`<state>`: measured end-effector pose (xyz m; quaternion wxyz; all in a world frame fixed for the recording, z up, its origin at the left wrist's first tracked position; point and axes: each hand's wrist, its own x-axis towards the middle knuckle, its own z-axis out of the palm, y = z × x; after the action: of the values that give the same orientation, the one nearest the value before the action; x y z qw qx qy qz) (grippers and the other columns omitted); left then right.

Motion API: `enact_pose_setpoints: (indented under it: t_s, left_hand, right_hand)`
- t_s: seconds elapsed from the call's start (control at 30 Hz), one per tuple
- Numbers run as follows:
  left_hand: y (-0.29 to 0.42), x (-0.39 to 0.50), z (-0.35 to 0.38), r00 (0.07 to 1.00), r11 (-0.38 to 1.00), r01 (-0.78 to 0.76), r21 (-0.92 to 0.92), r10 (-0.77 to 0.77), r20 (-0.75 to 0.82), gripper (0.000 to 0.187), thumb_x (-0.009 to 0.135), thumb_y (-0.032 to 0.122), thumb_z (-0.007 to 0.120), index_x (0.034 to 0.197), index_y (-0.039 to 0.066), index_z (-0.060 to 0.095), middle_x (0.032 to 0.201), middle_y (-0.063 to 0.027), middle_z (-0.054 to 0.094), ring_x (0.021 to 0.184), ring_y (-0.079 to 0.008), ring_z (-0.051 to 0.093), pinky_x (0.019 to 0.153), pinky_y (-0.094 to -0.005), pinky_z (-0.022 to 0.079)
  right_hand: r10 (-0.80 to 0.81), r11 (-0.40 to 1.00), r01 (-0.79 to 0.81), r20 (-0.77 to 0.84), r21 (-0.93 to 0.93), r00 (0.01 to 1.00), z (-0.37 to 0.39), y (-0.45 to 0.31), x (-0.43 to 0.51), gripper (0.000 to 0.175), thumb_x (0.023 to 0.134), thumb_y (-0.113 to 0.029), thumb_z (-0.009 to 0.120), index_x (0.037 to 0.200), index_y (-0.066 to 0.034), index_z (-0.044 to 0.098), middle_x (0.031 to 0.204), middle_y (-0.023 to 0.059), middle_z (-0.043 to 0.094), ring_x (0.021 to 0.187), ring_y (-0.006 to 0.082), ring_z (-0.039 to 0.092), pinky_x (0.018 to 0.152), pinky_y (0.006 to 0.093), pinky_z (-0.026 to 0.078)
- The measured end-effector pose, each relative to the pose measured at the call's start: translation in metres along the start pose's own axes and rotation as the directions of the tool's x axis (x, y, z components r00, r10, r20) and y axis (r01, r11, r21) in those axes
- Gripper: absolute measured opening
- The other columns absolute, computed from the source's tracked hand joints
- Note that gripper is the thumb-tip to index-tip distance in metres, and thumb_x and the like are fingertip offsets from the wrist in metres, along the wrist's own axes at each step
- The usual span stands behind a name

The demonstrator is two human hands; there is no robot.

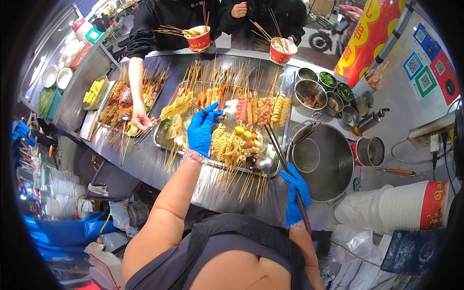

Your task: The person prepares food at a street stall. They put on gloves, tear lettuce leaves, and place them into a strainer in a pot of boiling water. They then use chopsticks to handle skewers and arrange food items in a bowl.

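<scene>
My left hand [201, 130], in a blue glove, pinches a thin wooden skewer above the middle of the metal food tray [159, 139]. Two yellow balls [242, 133] appear to sit on that skewer's lower right end. Long dark chopsticks [278, 148] are held in my right hand [296, 192], also gloved in blue, with their tips over the tray's right side. Just left of my left hand, another person's bare hand [142, 117] grips the stick of a folded yellow sheet skewer [177, 106]. Skewered foods crowd the tray in rows, sticks pointing outward.
A ladle [264, 163] rests at the tray's near edge. Right of it stands a large steel pot [333, 163] with a strainer [306, 156]. Seasoning bowls [311, 93] sit behind. Two people opposite have red paper bowls [198, 39]. Stacked bowls [391, 206] lie at right.
</scene>
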<state>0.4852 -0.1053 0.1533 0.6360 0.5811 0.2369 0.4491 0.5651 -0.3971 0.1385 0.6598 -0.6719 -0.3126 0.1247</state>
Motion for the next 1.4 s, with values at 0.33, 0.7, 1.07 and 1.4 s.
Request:
enact_pose_setpoints:
  t_s: [0.33, 0.7, 1.07, 1.4]
  left_hand:
    - [-0.002, 0.017, -0.006, 0.999, 0.999, 0.034, 0.011, -0.034, 0.013, 0.028, 0.094, 0.009, 0.052, 0.121, 0.001, 0.057, 0.107, -0.0071, 0.065, 0.096, -0.0126, 0.061, 0.084, -0.0241, 0.046]
    - [-0.027, 0.094, 0.024, 0.997, 0.998, -0.027, -0.065, 0.031, 0.066, 0.027, 0.095, 0.010, 0.051, 0.119, 0.002, 0.058, 0.103, -0.0065, 0.065, 0.091, -0.0114, 0.059, 0.078, -0.0234, 0.046]
    - [-0.098, 0.159, 0.098, 0.971, 0.933, -0.012, 0.360, -0.075, 0.226, 0.028, 0.093, 0.011, 0.051, 0.119, 0.008, 0.060, 0.089, -0.0035, 0.067, 0.071, -0.0075, 0.054, 0.068, -0.0217, 0.046]
    - [-0.171, 0.247, 0.147, 0.925, 0.473, -0.206, 0.857, -0.192, 0.329, 0.023, 0.089, 0.021, 0.048, 0.100, 0.008, 0.064, 0.101, -0.0178, 0.064, 0.092, -0.0364, 0.062, 0.078, -0.0431, 0.050]
  right_hand:
    - [0.546, 0.542, -0.667, 0.389, 0.511, 0.742, 0.070, 0.061, 0.077, 0.053, 0.088, -0.011, 0.061, 0.137, -0.0022, 0.040, 0.094, -0.0029, 0.058, 0.070, 0.0023, 0.048, 0.059, 0.0150, 0.039]
    - [0.497, 0.786, -0.524, 0.169, 0.327, 0.851, 0.068, 0.044, 0.082, 0.028, 0.089, 0.003, 0.053, 0.116, 0.0017, 0.059, 0.124, 0.0196, 0.054, 0.111, 0.0232, 0.053, 0.090, 0.0273, 0.044]
    - [0.307, 0.772, -0.354, 0.178, 0.528, 0.935, 0.045, 0.065, 0.077, 0.036, 0.088, 0.009, 0.047, 0.124, 0.0131, 0.047, 0.137, 0.0152, 0.043, 0.075, 0.0000, 0.052, 0.062, 0.0111, 0.043]
    - [-0.004, 0.987, 0.019, 0.096, -0.159, 0.995, 0.043, 0.059, 0.075, 0.030, 0.090, 0.003, 0.046, 0.116, 0.0014, 0.061, 0.131, 0.0231, 0.049, 0.123, 0.0280, 0.049, 0.100, 0.0297, 0.039]
